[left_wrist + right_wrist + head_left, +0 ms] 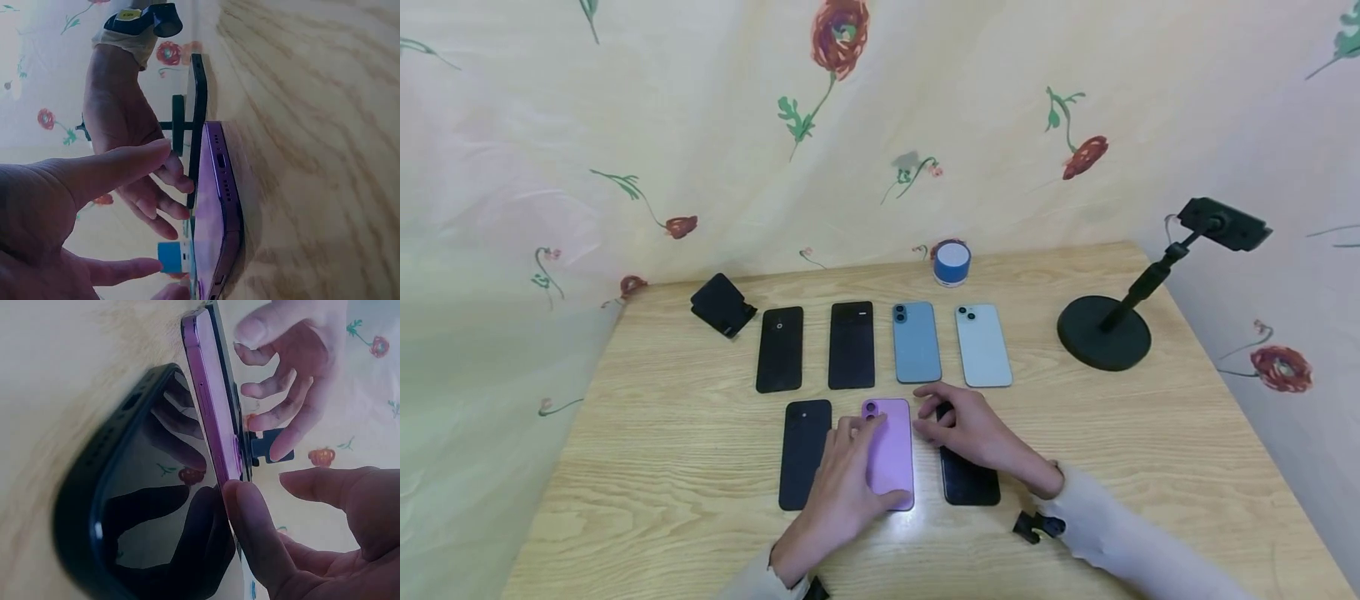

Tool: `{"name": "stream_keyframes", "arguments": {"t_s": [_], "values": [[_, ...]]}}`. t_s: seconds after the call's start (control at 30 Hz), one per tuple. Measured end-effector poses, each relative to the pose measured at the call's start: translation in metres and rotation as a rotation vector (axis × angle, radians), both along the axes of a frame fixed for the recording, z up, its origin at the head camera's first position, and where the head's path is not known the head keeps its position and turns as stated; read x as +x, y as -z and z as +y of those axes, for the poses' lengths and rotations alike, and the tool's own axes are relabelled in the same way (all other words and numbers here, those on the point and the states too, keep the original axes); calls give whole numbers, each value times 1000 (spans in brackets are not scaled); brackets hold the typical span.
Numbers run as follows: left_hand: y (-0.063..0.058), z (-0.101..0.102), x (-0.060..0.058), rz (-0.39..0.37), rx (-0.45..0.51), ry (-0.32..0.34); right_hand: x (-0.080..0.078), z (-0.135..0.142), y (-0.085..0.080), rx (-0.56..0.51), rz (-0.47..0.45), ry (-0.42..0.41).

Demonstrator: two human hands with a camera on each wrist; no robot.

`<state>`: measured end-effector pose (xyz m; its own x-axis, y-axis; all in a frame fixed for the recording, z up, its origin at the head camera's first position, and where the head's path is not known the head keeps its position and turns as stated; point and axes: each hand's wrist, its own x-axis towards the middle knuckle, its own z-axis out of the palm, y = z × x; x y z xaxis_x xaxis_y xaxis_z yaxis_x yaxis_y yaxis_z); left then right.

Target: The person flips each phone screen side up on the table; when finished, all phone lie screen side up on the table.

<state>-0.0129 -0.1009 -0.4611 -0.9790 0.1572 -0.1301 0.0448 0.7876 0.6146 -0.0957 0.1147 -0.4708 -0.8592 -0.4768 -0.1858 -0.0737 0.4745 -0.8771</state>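
A purple phone [891, 454] lies back up in the front row on the table. My left hand [844, 479] hovers over it, thumb and fingers spread apart, and the left wrist view shows a gap between the thumb and the purple phone [215, 206]. To its right, my right hand [966, 429] is over a dark phone [972, 483], fingers loosely bent and nothing between them. Glossy and reflective, that dark phone [156, 506] lies beside the purple one in the right wrist view. Whether the right fingertips touch it I cannot tell. Left of the purple phone lies a black phone [803, 450].
Behind, a second row holds two black phones, one [779, 350] left of the other [852, 346], then a blue phone [917, 343] and a pale blue phone [983, 346]. Around them stand a black folding stand [722, 305], a blue-and-white round container [952, 263] and a black device stand [1105, 333].
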Motion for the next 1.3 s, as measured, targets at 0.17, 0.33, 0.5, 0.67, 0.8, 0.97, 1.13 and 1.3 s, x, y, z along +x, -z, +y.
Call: {"name": "stream_keyframes", "arguments": {"t_s": [0.17, 0.33, 0.5, 0.67, 0.8, 0.97, 1.13, 1.3], "values": [[1, 2, 3, -20, -50, 16, 1, -4, 1, -25, -54, 14], [2, 5, 6, -49, -78, 33, 1, -8, 3, -9, -58, 12], [3, 9, 9, -67, -97, 30, 1, -11, 5, 8, -54, 9], [3, 13, 10, -51, -130, 41, 1, -13, 5, 16, -64, 20], [4, 14, 9, -48, -141, 46, 2, -15, 5, 27, -64, 28], [4, 15, 8, -47, -146, 49, 1, -16, 6, 39, -69, 31], [5, 16, 8, -33, -163, 59, 1, -16, 7, 43, -78, 40], [5, 16, 8, -14, -179, 68, 1, -17, 8, 39, -85, 52]]}}
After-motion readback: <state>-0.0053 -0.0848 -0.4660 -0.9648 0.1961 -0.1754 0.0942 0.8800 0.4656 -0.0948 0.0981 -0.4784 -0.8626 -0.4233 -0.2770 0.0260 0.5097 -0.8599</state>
